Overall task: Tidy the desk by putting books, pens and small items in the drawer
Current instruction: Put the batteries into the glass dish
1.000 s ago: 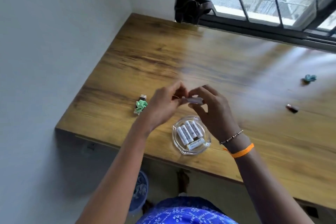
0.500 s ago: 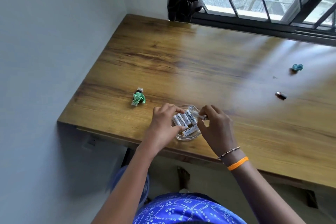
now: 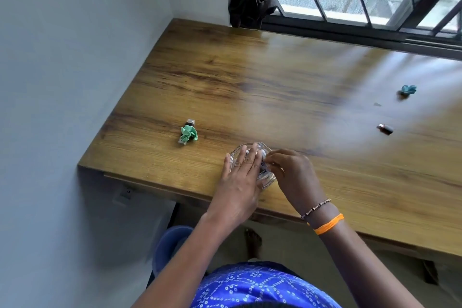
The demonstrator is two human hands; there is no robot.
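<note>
On the wooden desk [image 3: 287,87], near its front edge at about 6 o'clock, stands a small clear glass dish [image 3: 268,178]; inside it lie white batteries [image 3: 263,170], mostly hidden by the hands. The left hand [image 3: 240,180] rests flat over the dish, its fingers straight and a little apart, pointing to 12 o'clock; the right hand [image 3: 292,172] comes from 4 o'clock and touches the dish rim, its fingers curled toward the batteries, but I cannot tell if they pinch something, because the fingertips are hidden and blurred. The right wrist carries a bead bracelet [image 3: 316,207] and an orange band [image 3: 327,224].

At 9 o'clock from the dish, well apart, lies a crumpled green paper [image 3: 188,133] touching a small USB stick [image 3: 190,122]; far at 2 o'clock lies a crumpled blue paper [image 3: 408,89]; at 3 o'clock, a small dark object [image 3: 385,129], too small to tell more. A dark cloth [image 3: 250,0] hangs at the window corner, at 12 o'clock.
</note>
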